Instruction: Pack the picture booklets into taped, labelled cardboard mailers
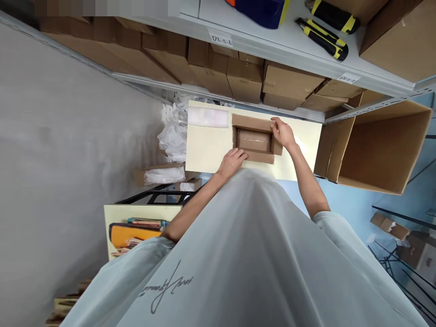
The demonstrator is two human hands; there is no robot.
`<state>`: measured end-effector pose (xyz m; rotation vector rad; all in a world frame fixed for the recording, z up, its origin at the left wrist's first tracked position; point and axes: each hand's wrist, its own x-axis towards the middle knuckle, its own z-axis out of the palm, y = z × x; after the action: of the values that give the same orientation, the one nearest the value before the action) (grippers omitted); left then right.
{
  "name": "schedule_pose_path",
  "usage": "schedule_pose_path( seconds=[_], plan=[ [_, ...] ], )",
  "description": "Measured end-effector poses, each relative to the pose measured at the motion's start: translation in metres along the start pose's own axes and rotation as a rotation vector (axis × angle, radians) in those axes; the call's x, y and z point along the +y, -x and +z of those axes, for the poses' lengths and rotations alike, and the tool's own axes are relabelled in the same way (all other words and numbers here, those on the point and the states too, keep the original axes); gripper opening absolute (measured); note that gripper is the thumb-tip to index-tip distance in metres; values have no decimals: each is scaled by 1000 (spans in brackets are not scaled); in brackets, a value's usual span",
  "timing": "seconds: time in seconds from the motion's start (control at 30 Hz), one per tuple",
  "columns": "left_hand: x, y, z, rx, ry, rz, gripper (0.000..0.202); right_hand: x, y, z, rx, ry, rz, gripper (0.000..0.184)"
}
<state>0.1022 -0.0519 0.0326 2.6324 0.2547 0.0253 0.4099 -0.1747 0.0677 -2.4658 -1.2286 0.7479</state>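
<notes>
A small open cardboard box (260, 157) sits on the cream tabletop (208, 150), its flaps folded outward and its inside bare down to a taped bottom. At its near left corner, my left hand (233, 161) has its fingers bent over the edge of the cardboard. My right hand (283, 133) grips the flaps at the far right corner, thumb and fingers on either side. To the left of the box, a pale printed paper slip (208, 117) lies flat near the back edge of the table.
Shelves of cardboard boxes (243, 79) rise behind the table. Two yellow-black utility knives (322, 38) lie on the upper shelf. A large open carton (381, 145) stands at the right, crumpled white plastic (173, 129) at the left. An orange item (134, 235) lies on a side table.
</notes>
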Motion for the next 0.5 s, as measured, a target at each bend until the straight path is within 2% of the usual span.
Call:
schedule_pose_path(
  seconds=[0.1,0.17,0.27,0.37,0.43,0.5],
  plan=[
    [-2,3,8,24,18,1,34,12,-21,10,9,-97,144,55],
    [-4,1,13,46,20,5,33,19,-30,17,24,-153,182,55],
    [-7,-1,19,45,20,14,33,28,-33,22,48,-203,144,56],
    [-5,3,19,45,82,38,18,29,-25,18,93,-163,76,62],
    [-4,7,12,92,168,26,28,22,-16,11,181,-90,41,67],
    [-8,11,1,188,245,-48,38,6,-7,2,298,-25,15,69]
  ],
)
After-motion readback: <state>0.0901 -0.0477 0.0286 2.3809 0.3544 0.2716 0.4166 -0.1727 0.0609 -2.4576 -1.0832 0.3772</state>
